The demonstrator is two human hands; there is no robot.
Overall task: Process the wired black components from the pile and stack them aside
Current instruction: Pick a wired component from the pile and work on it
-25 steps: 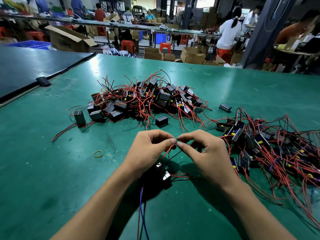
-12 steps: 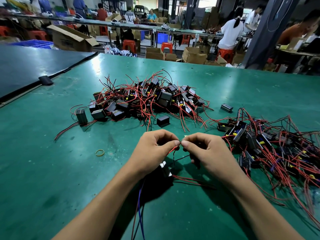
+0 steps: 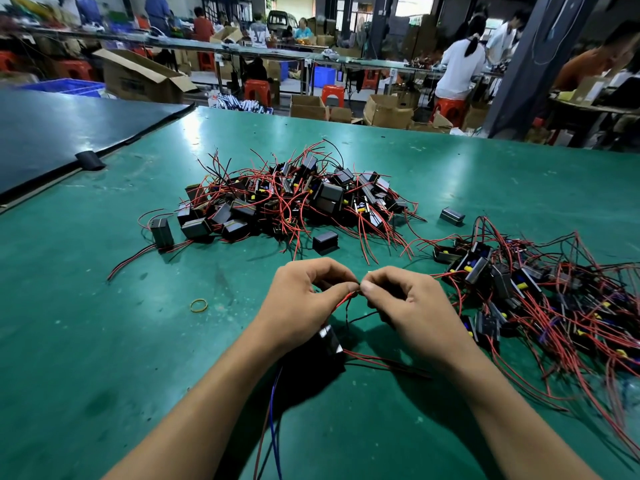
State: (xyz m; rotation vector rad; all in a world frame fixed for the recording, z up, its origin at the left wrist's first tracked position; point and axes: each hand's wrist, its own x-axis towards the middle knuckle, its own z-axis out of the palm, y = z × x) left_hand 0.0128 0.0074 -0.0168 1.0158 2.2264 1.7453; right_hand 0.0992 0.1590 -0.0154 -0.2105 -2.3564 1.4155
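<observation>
A pile of black box components with red and black wires [image 3: 294, 199] lies mid-table. A second heap of the same parts [image 3: 540, 289] spreads at the right. My left hand [image 3: 304, 303] and my right hand [image 3: 412, 306] meet fingertip to fingertip over the table, both pinching the red wire ends [image 3: 349, 297] of one black component [image 3: 330, 344]. That component sits under my left wrist, partly hidden. Red, black and blue wires trail from it toward me.
On the green table [image 3: 104, 341], a yellow rubber band [image 3: 198, 305] lies left of my hands. Two loose black boxes [image 3: 325, 241] [image 3: 452, 215] rest between the piles. A dark board [image 3: 52, 133] covers the far left. People work at benches beyond.
My hands have drawn closer together, and the fingertips now touch on the wire ends. The component stays under my left wrist.
</observation>
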